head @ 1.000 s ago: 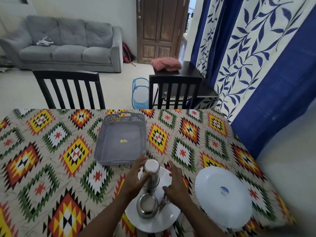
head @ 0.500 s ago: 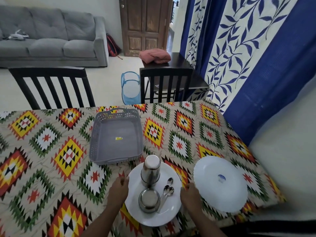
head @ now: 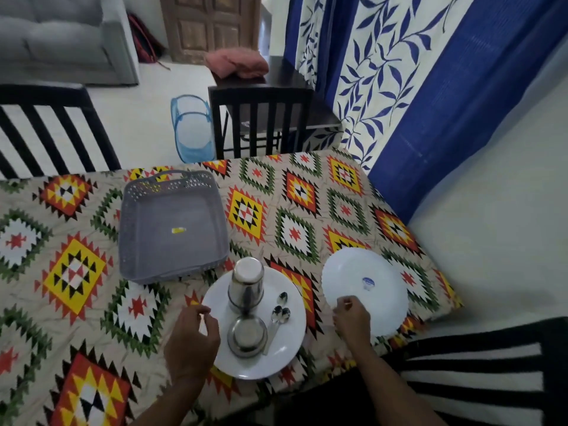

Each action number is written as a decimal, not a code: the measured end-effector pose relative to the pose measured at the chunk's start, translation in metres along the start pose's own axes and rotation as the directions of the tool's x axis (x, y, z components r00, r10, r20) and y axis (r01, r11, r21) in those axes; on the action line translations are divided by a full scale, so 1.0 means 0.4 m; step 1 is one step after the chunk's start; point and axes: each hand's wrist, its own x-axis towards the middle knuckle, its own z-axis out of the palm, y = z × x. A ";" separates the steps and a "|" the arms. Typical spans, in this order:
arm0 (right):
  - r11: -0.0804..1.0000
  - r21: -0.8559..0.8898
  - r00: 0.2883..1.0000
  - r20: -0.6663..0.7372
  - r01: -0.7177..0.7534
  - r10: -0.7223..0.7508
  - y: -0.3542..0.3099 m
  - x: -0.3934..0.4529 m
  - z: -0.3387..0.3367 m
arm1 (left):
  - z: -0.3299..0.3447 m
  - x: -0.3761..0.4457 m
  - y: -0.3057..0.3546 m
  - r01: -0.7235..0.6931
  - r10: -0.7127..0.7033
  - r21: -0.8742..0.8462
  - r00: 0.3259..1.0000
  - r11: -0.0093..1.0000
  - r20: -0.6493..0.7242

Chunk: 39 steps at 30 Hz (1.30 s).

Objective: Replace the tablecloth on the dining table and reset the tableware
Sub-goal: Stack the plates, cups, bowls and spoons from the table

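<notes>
A bright geometric tablecloth point(head: 292, 229) covers the dining table. Near the front edge sits a white plate point(head: 289, 342) carrying an upturned steel tumbler point(head: 246, 287), a small steel bowl point(head: 246, 336) and spoons point(head: 281, 312). My left hand point(head: 192, 339) hovers at this plate's left rim, fingers loosely curled and apart, holding nothing. To the right lies an empty white plate point(head: 365, 269) with a small blue sticker. My right hand point(head: 353, 318) is closed over its near-left rim.
An empty grey perforated basket point(head: 172, 265) stands just behind the loaded plate. Black chairs stand at the far left point(head: 46, 133), far middle point(head: 261, 118) and near right point(head: 476, 379). A blue mesh hamper point(head: 192, 130), a pink cloth point(head: 236, 64) and blue curtains point(head: 399, 87) lie beyond.
Both hands let go of the tumbler and the loaded plate's sides. My right hand has shifted right onto the empty plate's rim. The view has tilted down and right.
</notes>
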 end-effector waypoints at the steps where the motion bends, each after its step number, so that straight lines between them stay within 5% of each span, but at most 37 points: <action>1: 1.000 0.009 1.000 -0.023 -0.017 0.017 0.020 0.029 -0.020 | -0.007 -0.034 0.017 -0.043 0.044 -0.046 0.999 0.998 0.015; 4: 0.999 0.007 0.994 -0.096 -0.046 0.046 0.088 0.113 -0.066 | -0.003 -0.108 0.060 -0.195 0.237 -0.192 0.945 0.962 0.224; 7: 0.997 -0.024 0.982 -0.174 -0.073 0.067 0.063 0.125 -0.135 | 0.045 -0.136 0.145 -0.358 0.477 -0.326 0.754 0.875 0.453; 10: 0.996 -0.019 0.973 -0.216 -0.084 0.078 0.092 0.175 -0.176 | 0.151 -0.121 0.286 -0.372 0.520 -0.365 0.650 0.853 0.553; 15: 0.963 -0.022 0.957 -0.121 -0.269 0.264 0.152 0.281 -0.222 | 0.398 -0.065 0.466 -0.229 0.349 -0.265 0.643 0.937 0.682; 18: 0.958 -0.081 0.962 -0.008 -0.274 0.274 0.167 0.335 -0.255 | 0.504 -0.035 0.511 -0.034 0.072 -0.070 0.733 0.997 0.676; 21: 0.953 -0.083 0.954 0.041 -0.291 0.295 0.194 0.380 -0.267 | 0.563 -0.013 0.522 0.107 -0.160 0.121 0.729 0.987 0.665; 30: 0.939 0.086 0.915 0.267 -0.334 0.301 0.327 0.512 -0.274 | 0.597 0.024 0.519 0.298 -0.294 0.103 0.720 0.949 0.628; 35: 0.916 0.331 0.947 0.293 -0.229 0.131 0.220 0.432 -0.354 | 0.586 0.023 0.533 0.423 -0.360 0.039 0.715 0.905 0.600; 39: 0.880 0.471 0.956 0.282 -0.066 -0.079 0.095 0.368 -0.422 | 0.578 0.041 0.552 0.449 -0.365 0.068 0.619 0.891 0.696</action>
